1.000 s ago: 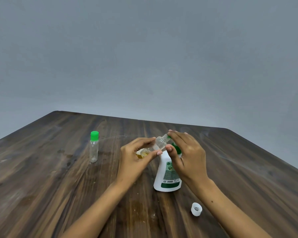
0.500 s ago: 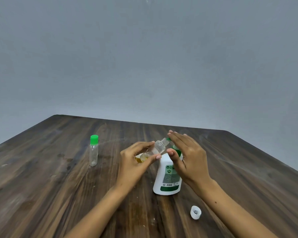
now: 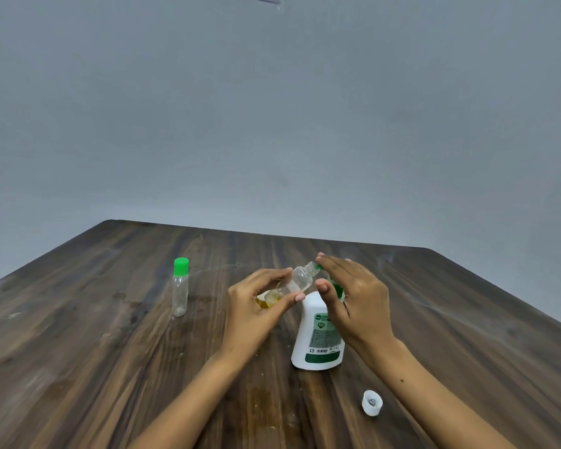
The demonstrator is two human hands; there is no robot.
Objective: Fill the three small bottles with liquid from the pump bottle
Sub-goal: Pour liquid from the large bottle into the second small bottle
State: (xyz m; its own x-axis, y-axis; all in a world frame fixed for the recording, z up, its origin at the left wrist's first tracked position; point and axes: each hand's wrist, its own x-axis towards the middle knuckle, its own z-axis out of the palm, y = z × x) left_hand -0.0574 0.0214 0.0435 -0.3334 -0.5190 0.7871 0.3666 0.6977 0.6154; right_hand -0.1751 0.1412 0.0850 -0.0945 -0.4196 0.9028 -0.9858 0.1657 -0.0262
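My left hand (image 3: 256,306) pinches a small clear bottle (image 3: 297,280) between thumb and fingers, tilted with its open mouth up against the green nozzle of the white pump bottle (image 3: 318,338). Yellow liquid sits at the low end of the small bottle. My right hand (image 3: 353,299) lies over the green pump head with straight fingers. A second small clear bottle (image 3: 180,288) with a green cap stands upright at the left, apart from both hands. A third small bottle is not visible.
A loose white cap (image 3: 372,402) lies open side up near the front right. The dark wooden table (image 3: 110,367) reaches to its far edge before a plain grey wall.
The view has tilted up slightly, so everything sits lower in the frame. Both hands keep the same hold on the small bottle and the pump head.
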